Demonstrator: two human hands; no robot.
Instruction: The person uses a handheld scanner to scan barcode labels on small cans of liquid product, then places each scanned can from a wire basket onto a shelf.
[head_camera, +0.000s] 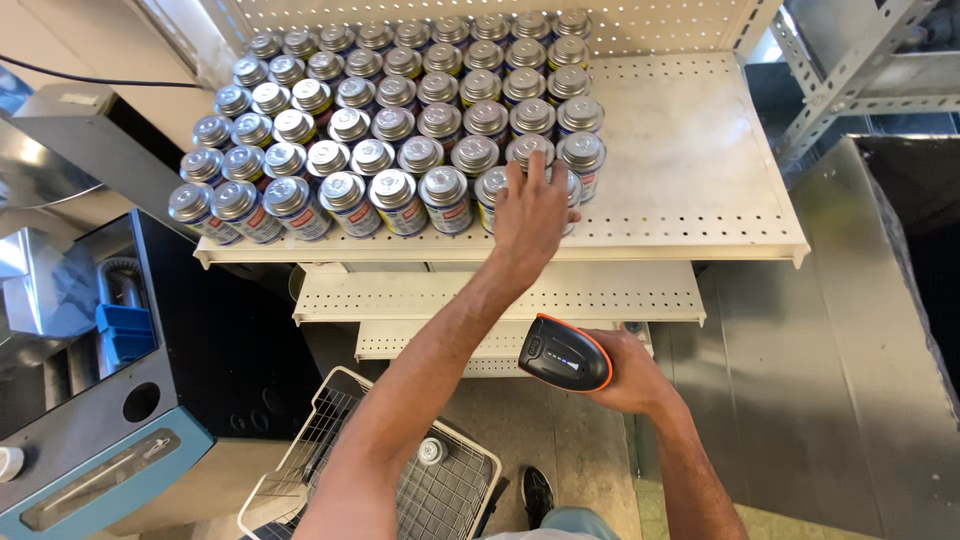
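Observation:
My left hand (533, 212) reaches up to the white perforated shelf (690, 170) and rests on a small metal-lidded can (528, 152) in the front row of a dense block of cans (400, 110). Its fingers curl over that can at the block's right end. Lower down, my right hand (630, 372) grips a black and orange handheld scanner (563, 352), held below the shelf's front edge. The right part of the shelf is bare.
Two lower perforated shelves (600, 292) step back under the top one. A wire basket (440, 480) holding one can (430, 451) stands on the floor at my feet. A blue and black machine (130, 400) is at left, sheet metal panels (830, 330) at right.

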